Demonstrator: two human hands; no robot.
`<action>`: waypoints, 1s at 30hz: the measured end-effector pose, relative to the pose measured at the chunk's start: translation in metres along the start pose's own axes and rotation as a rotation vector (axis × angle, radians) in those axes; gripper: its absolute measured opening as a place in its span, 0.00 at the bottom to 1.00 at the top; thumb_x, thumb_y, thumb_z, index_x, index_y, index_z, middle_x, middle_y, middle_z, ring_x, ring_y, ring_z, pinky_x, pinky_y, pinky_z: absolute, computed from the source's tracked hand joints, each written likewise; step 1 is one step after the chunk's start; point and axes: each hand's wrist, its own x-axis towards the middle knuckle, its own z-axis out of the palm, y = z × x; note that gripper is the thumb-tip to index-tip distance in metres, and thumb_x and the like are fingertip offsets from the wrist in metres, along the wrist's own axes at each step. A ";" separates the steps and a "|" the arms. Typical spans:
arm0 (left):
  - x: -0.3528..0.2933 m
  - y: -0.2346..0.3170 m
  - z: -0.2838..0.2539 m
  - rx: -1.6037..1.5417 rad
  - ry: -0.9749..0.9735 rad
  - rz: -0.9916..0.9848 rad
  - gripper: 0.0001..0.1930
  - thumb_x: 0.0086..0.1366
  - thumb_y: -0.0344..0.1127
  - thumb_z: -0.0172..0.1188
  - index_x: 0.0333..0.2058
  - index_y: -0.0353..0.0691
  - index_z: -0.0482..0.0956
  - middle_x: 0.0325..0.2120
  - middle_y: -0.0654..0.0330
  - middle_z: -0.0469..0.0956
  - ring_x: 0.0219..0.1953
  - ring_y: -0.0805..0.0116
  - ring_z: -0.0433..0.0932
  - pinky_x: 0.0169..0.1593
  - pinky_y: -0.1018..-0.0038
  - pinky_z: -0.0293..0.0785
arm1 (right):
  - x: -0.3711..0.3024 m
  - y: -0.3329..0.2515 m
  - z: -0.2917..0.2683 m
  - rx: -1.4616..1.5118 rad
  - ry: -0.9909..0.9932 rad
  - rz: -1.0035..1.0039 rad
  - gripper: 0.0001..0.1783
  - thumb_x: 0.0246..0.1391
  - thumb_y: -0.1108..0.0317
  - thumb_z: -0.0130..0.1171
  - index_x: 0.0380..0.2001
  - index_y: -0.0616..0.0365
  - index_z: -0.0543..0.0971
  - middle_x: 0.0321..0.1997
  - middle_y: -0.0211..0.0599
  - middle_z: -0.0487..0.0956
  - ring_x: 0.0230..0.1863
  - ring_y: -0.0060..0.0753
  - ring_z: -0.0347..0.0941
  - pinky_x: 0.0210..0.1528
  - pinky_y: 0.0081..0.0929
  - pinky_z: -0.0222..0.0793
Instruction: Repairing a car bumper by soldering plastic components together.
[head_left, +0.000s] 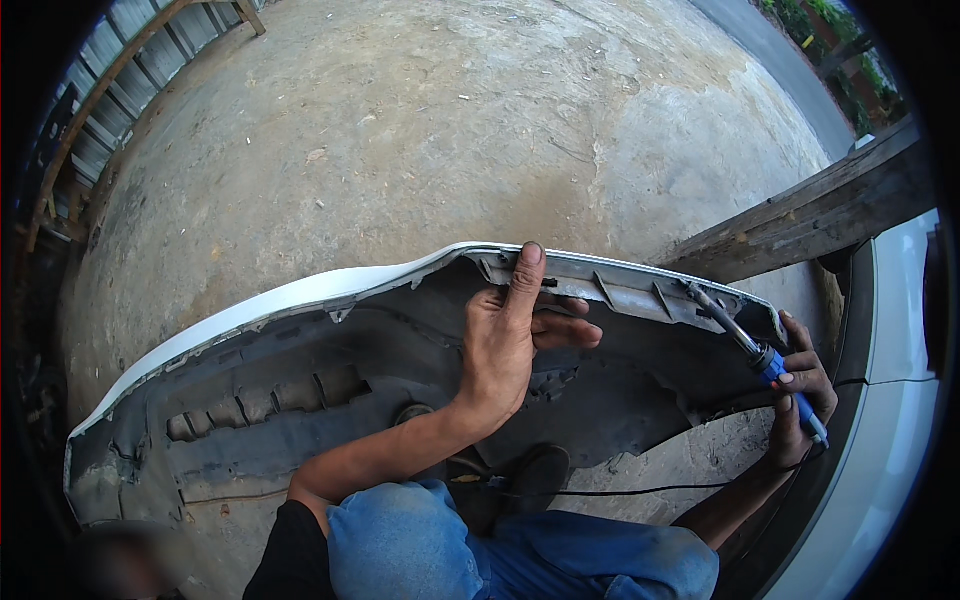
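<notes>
A car bumper [290, 298], white outside and dark inside, stands across my lap area with its hollow side toward me. My left hand [505, 345] is at its upper rim near the middle. The thumb lies over the edge, and the other fingers stretch to the right against the inner side. At the right end, my right hand [808, 395] is closed around the blue handle of a soldering iron [745, 340]. The iron's metal shaft slants up and left, and its tip meets the ribbed inner flange [640, 292] below the rim.
A black cord [640, 491] runs from the right hand's side across my knees. A wooden post [800, 215] slants in at the right, beside a pale car body panel [905, 330]. Rough concrete floor [400, 130] stretches beyond the bumper; a wooden frame [110, 65] stands far left.
</notes>
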 end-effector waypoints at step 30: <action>0.004 0.022 0.006 0.083 -0.035 -0.130 0.23 0.69 0.52 0.59 0.34 0.32 0.79 0.23 0.55 0.77 0.25 0.64 0.84 0.35 0.64 0.87 | 0.008 -0.004 0.006 0.078 0.026 -0.033 0.11 0.43 0.61 0.69 0.32 0.50 0.87 0.29 0.37 0.83 0.58 0.59 0.75 0.63 0.58 0.57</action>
